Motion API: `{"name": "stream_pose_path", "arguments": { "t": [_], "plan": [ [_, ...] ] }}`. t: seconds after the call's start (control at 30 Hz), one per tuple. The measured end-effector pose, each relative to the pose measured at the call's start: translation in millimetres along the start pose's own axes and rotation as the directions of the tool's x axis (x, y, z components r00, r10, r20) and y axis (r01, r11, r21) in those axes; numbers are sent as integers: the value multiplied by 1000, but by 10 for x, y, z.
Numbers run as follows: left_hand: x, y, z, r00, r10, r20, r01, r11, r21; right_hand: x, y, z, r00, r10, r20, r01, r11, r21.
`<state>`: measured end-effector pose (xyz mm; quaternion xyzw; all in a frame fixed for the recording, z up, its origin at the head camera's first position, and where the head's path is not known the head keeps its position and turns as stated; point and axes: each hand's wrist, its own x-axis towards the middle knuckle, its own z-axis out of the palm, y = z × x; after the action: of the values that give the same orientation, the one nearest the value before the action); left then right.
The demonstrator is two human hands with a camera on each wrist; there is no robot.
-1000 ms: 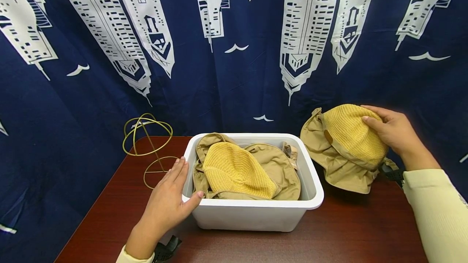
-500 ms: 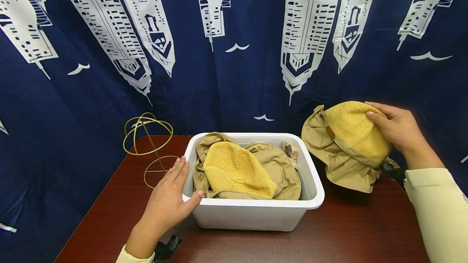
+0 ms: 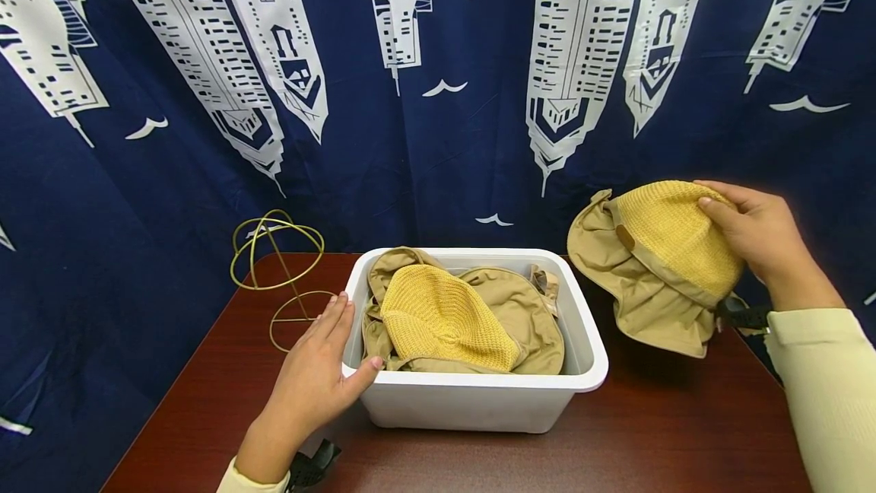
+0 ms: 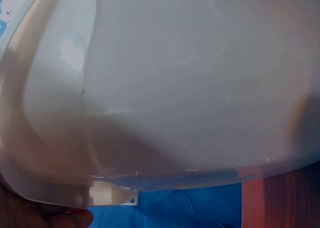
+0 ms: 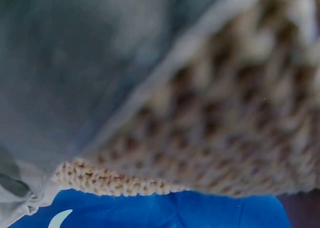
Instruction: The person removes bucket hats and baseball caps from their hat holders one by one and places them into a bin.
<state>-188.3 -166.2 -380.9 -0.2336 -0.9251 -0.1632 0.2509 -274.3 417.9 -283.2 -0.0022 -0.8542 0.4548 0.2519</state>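
My right hand (image 3: 760,238) pinches the crown of a sun hat (image 3: 674,238), with thumb and fingertips at its top. This hat has a yellow knit crown, a small brown patch and a floppy khaki brim that hangs down over the table's right side. Its knit weave (image 5: 225,133) fills much of the right wrist view, blurred and close. My left hand (image 3: 308,379) lies with fingers extended against the left rim of a white plastic tub (image 3: 465,402). Inside the tub rests a similar yellow and khaki hat (image 3: 438,318). The tub's wall (image 4: 190,87) covers most of the left wrist view.
A gold wire stand (image 3: 296,299) with a rounded top stands behind the left hand, left of the tub. All of it is on a dark red-brown wooden table (image 3: 205,402). A navy curtain (image 3: 411,158) with white building prints hangs directly behind.
My right hand has lifted the held hat slightly up and to the right, tilting it a little. The left hand and the tub have stayed in place.
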Motion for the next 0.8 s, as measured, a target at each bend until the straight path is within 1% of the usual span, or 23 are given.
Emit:
{"name": "stream_pose_path", "arguments": {
  "t": [0.17,0.33,0.57,0.7,0.8],
  "plan": [
    [-1,7,-9,1000,4,-4,-4,1000,-1,4,-72,-55,999,19,-27,-19,1000,-3],
    [-3,5,-22,1000,1,-3,-1,1000,-1,18,-162,-84,999,10,-43,-9,1000,24],
    [-1,9,-14,1000,1,2,-1,1000,0,-2,-272,-126,999,15,-53,-15,1000,-9],
    [-4,18,-14,1000,-6,8,6,1000,1,4,-370,-140,997,-20,-81,19,1000,-12],
    [-1,20,-10,1000,-3,8,3,1000,7,1,-461,-153,993,-48,-106,48,999,4]
  ]
}}
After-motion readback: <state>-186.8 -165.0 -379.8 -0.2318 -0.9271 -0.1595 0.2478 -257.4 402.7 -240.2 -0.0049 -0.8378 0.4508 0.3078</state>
